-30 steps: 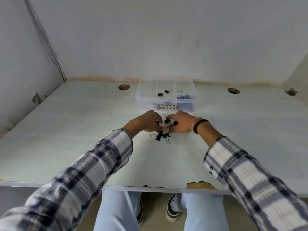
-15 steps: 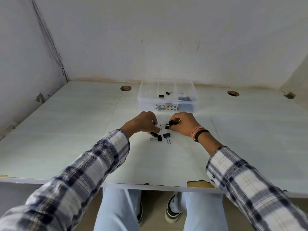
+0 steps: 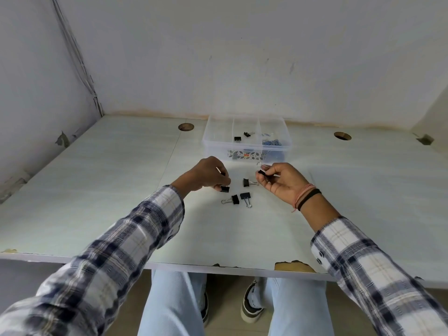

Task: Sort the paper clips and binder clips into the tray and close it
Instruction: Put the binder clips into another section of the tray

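Hands apart now – a second ago bunched at frame centre. Right hand (image 3: 283, 181) pinching a lifted clip (image 3: 262, 172), left hand (image 3: 209, 174) gripping another (image 3: 225, 189); three remaining on the surface (image 3: 97, 190). Tray (image 3: 247, 151) open above centre – drop-off probably next.

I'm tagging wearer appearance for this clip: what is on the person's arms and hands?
Both arms wear long plaid sleeves in white, grey and navy, with buttoned cuffs. The left hand is bare with nothing at the wrist. The right hand is bare too, but its wrist carries a pinkish thread band and a black band side by side.
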Demonstrator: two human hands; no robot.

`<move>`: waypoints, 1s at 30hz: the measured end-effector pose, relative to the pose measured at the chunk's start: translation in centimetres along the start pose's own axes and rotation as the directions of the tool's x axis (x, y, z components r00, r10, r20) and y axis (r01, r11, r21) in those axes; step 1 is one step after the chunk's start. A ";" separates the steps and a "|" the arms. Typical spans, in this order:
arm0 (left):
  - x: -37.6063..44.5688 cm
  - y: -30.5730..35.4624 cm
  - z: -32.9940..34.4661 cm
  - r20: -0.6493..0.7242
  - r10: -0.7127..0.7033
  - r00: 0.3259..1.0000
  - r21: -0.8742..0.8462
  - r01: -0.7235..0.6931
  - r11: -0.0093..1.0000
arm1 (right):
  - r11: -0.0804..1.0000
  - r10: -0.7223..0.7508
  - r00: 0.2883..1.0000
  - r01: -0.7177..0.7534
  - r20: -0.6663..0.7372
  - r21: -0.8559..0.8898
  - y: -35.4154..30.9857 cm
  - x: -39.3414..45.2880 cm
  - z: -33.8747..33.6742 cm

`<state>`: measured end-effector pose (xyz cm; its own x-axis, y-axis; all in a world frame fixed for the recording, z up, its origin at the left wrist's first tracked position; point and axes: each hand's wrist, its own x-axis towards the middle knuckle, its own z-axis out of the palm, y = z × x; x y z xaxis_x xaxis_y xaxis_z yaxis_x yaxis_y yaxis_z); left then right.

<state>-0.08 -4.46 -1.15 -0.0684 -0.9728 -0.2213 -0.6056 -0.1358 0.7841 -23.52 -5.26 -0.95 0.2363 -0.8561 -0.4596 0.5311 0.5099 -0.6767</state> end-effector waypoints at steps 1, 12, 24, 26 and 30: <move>0.0 0.1 -0.1 -0.005 0.005 1.000 -0.050 -0.005 0.999 | 1.000 0.017 1.000 -0.017 0.002 0.012 0.0 0.0 -0.1; 0.7 2.0 -0.5 0.033 -0.020 0.999 -0.619 0.036 0.785 | 0.948 -0.016 1.000 0.019 0.012 -0.317 -0.4 1.1 0.5; 2.8 4.7 -1.0 0.090 -0.164 0.982 -0.942 0.137 0.307 | 0.998 -0.043 0.999 0.043 0.005 0.043 -3.8 2.1 4.2; 3.9 6.4 -1.7 0.048 -0.158 0.986 -0.938 0.099 0.333 | 0.997 -0.076 0.997 0.076 -0.026 0.011 -5.6 2.7 5.5; 6.6 9.8 -2.9 -0.063 -0.138 0.988 -0.805 0.032 0.592 | 0.993 -0.070 0.998 0.070 -0.001 -0.099 -8.5 4.1 8.4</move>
<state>-4.19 -12.73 6.74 0.0658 -0.9546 -0.2906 0.2777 -0.2622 0.9242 -20.28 -13.80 7.78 0.1976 -0.8896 -0.4118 0.4629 0.4549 -0.7608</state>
